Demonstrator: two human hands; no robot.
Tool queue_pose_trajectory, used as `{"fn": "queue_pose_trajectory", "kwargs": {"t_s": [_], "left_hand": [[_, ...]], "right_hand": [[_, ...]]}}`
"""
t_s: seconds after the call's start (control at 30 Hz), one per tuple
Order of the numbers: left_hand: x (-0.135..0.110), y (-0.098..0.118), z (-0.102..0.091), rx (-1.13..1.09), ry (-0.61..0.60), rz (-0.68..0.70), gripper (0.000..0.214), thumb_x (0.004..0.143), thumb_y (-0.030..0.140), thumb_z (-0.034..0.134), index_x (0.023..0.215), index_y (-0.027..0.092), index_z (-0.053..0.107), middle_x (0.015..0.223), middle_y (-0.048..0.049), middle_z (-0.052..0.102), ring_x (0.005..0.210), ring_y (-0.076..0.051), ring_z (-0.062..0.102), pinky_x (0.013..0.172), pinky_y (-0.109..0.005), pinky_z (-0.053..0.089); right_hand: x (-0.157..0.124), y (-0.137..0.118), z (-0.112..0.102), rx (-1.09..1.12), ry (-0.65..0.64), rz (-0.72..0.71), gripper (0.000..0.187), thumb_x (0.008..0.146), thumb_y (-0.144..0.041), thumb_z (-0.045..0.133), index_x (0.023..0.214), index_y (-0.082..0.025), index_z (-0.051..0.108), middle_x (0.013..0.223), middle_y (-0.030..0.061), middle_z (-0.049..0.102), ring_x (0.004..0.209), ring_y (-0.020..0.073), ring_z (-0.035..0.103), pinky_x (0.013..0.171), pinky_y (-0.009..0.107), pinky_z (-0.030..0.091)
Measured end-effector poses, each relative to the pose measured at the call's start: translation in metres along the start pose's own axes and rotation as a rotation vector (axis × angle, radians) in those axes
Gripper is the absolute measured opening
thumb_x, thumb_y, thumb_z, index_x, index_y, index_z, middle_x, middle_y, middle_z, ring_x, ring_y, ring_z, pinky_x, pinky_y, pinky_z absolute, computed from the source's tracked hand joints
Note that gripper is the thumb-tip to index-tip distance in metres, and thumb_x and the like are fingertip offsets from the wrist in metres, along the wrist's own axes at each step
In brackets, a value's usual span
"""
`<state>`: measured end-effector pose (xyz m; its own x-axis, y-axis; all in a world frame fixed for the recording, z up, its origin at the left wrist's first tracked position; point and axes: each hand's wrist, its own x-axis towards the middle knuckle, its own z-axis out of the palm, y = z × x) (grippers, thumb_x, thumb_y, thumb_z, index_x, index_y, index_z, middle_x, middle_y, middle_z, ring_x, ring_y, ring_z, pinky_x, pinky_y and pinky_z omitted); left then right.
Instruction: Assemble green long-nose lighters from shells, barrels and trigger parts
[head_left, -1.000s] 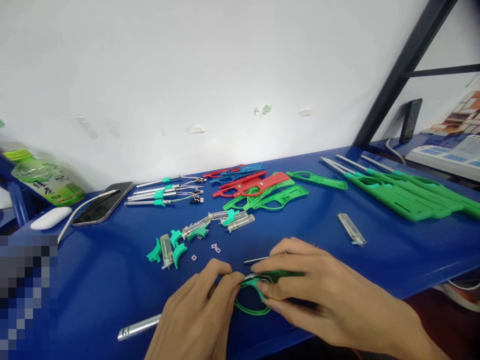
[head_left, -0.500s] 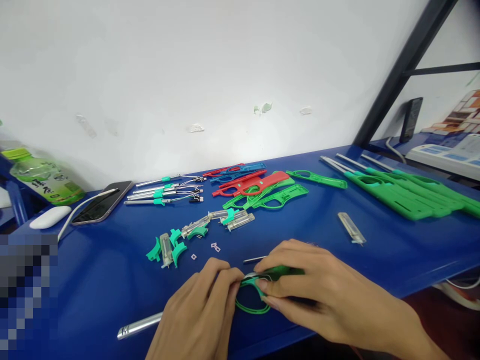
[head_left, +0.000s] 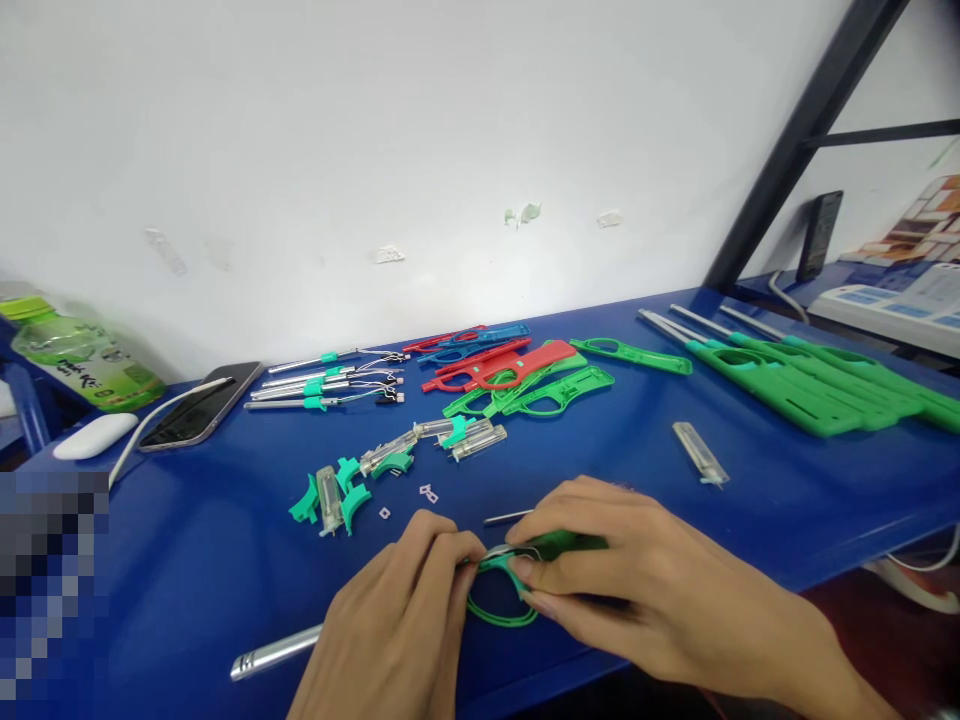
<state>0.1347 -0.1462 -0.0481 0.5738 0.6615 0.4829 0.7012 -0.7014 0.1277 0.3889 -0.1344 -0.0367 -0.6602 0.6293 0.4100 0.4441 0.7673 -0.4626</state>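
Observation:
Low over the blue table, both hands grip a green lighter casing (head_left: pixel 504 616) of the long-barrelled kind. My left hand (head_left: pixel 401 610) is closed on its front part, and a silver metal tube (head_left: pixel 276 650) sticks out to the left beneath that hand. Fingers of my right hand (head_left: pixel 622 580) pinch near the turquoise trigger (head_left: pixel 516 577), where thin wires show. Much of the casing is hidden under the right palm. Just beyond the fingers lies a thin metal rod (head_left: pixel 507 518). A clear fuel tank (head_left: pixel 699 453) rests to the right, away from the hands.
Several finished-looking green lighters (head_left: pixel 810 385) lie at right. Red casing halves (head_left: pixel 517 368) and green ones lie mid-table, with wired metal tubes (head_left: pixel 322 385) left of them. Loose turquoise triggers (head_left: pixel 356 505) and tanks sit nearer. A phone (head_left: pixel 201 405) and a bottle (head_left: pixel 86 355) stand at far left.
The view has shifted very slightly. Both hands keep the same grip on the lighter casing, with hardly any finger movement.

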Motion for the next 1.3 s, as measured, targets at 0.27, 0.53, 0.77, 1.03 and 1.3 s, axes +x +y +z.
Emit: {"fn": "queue_pose_trajectory", "kwargs": {"t_s": [0.27, 0.53, 0.77, 1.03, 1.3], "left_hand": [[-0.015, -0.010, 0.003, 0.070, -0.080, 0.063, 0.033, 0.104, 0.007, 0.046, 0.130, 0.023, 0.059, 0.112, -0.0045, 0.071, 0.087, -0.018, 0.076, 0.076, -0.031, 0.066], [-0.022, -0.012, 0.001, 0.133, -0.081, 0.117, 0.050, 0.101, 0.003, 0.043, 0.145, 0.023, 0.058, 0.114, -0.0071, 0.072, 0.095, -0.020, 0.078, 0.077, -0.030, 0.066], [-0.016, 0.000, 0.000, 0.053, 0.072, 0.067, 0.041, 0.102, 0.004, 0.048, 0.138, 0.020, 0.060, 0.103, -0.0048, 0.068, 0.082, -0.016, 0.072, 0.073, -0.028, 0.063], [-0.017, -0.007, 0.003, 0.112, 0.037, 0.048, 0.039, 0.113, 0.016, 0.046, 0.151, 0.016, 0.054, 0.102, -0.0049, 0.070, 0.084, -0.016, 0.075, 0.076, -0.027, 0.065], [-0.007, -0.003, 0.003, -0.051, 0.000, -0.018, 0.030, 0.113, 0.013, 0.043, 0.134, 0.023, 0.061, 0.104, -0.0010, 0.064, 0.073, -0.010, 0.073, 0.068, -0.022, 0.061]], "right_hand": [[-0.001, 0.001, 0.001, 0.001, 0.009, 0.000, 0.019, 0.111, -0.027, 0.063, 0.109, -0.023, 0.082, 0.115, 0.0031, 0.080, 0.103, 0.0160, 0.074, 0.096, 0.031, 0.056], [0.001, 0.000, 0.000, 0.000, 0.019, 0.002, 0.021, 0.112, -0.027, 0.062, 0.108, -0.023, 0.082, 0.116, 0.0029, 0.081, 0.104, 0.0158, 0.075, 0.098, 0.031, 0.055], [-0.002, 0.000, 0.001, -0.002, 0.021, 0.003, 0.020, 0.112, -0.028, 0.063, 0.108, -0.022, 0.081, 0.116, 0.0003, 0.081, 0.106, 0.0145, 0.075, 0.100, 0.030, 0.053], [-0.001, 0.000, 0.001, -0.023, 0.033, -0.007, 0.021, 0.113, -0.030, 0.062, 0.109, -0.022, 0.081, 0.114, 0.0009, 0.082, 0.103, 0.0148, 0.076, 0.098, 0.030, 0.054], [-0.004, 0.001, 0.002, -0.052, 0.051, 0.005, 0.021, 0.113, -0.031, 0.062, 0.110, -0.025, 0.081, 0.117, -0.0038, 0.081, 0.105, 0.0128, 0.076, 0.099, 0.028, 0.051]]}}
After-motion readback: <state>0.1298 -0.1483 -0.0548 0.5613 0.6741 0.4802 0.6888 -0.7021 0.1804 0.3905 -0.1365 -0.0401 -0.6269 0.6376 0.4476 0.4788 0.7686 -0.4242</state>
